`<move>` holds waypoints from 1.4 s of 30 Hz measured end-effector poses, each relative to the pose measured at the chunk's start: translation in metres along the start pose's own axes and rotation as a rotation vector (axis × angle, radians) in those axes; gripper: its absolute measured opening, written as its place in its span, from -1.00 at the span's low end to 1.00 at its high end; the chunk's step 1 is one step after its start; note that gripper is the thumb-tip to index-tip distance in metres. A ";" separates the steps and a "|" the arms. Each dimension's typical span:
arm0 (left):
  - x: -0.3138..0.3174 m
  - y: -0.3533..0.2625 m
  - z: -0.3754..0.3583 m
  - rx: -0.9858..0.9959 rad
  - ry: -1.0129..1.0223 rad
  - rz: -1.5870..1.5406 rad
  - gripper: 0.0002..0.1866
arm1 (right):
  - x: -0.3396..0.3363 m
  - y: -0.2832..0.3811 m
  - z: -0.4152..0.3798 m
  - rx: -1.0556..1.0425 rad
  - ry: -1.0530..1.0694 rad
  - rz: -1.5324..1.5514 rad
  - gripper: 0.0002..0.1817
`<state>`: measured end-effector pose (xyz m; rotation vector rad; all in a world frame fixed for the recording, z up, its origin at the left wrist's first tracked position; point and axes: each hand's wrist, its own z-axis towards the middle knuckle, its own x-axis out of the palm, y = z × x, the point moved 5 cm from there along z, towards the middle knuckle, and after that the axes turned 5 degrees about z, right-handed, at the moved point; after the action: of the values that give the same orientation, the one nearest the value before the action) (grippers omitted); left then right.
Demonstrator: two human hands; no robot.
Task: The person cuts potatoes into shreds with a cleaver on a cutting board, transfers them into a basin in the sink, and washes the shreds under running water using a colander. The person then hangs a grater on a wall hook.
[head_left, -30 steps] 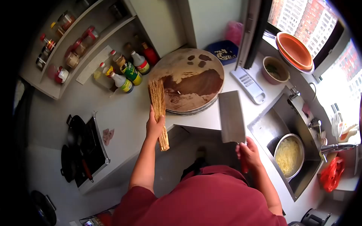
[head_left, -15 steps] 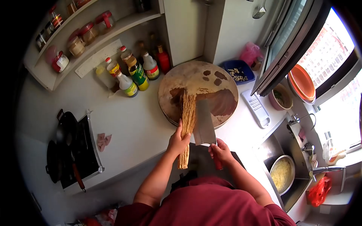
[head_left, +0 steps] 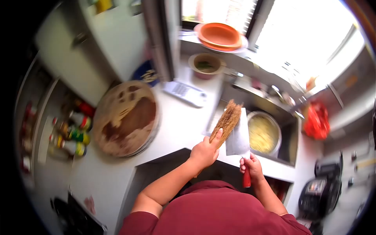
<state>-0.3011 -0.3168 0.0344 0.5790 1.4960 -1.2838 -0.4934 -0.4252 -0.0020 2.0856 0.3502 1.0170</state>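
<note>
My left hand (head_left: 205, 152) is wrapped round a straw whisk brush (head_left: 229, 120), its bristle end pointing up toward the sink (head_left: 290, 156). Fingers closed, my right hand (head_left: 252, 167) grips the red handle of a cleaver (head_left: 239, 137). The cleaver's broad blade stands close beside the bristles and overlaps the sink's near edge in this view. Just right of the blade, a metal bowl (head_left: 279, 137) of pale yellow shreds sits in the sink. The round chopping board (head_left: 117, 145), patched with dark wet areas, lies on the counter to my left.
A white grater (head_left: 186, 94) lies between board and sink, with a bowl of greens (head_left: 204, 66) behind it. Orange basins (head_left: 219, 35) stand by the window. Sauce bottles (head_left: 74, 135) crowd the left. A red plastic bag (head_left: 316, 119) hangs right of the sink.
My view and body have turned right, from the chopping board to the sink. Both hands have carried the brush and cleaver along, away from the board.
</note>
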 end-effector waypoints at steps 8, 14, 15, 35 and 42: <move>0.164 -0.154 0.133 0.525 0.163 0.269 -0.26 | -0.147 0.069 -0.089 -0.276 -0.473 0.198 -0.89; 0.186 -0.176 0.175 0.269 0.308 0.269 -0.28 | -0.202 0.083 -0.105 -0.291 -0.587 0.284 -0.90; 0.182 -0.189 0.163 0.377 0.261 0.198 -0.30 | -0.208 0.081 -0.103 -0.282 -0.588 0.274 -0.90; -0.081 0.243 -0.170 -0.762 -0.688 -0.265 -0.18 | 0.186 0.000 0.087 -0.685 0.586 -1.657 -0.47; -0.146 0.418 -0.176 -0.829 -0.567 -0.069 -0.09 | 0.376 -0.113 0.209 -0.540 0.604 -1.842 -0.41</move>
<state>0.0386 0.0120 -0.0273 -0.3562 1.3934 -0.6763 -0.0826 -0.2585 0.0402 0.3224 1.6129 0.3467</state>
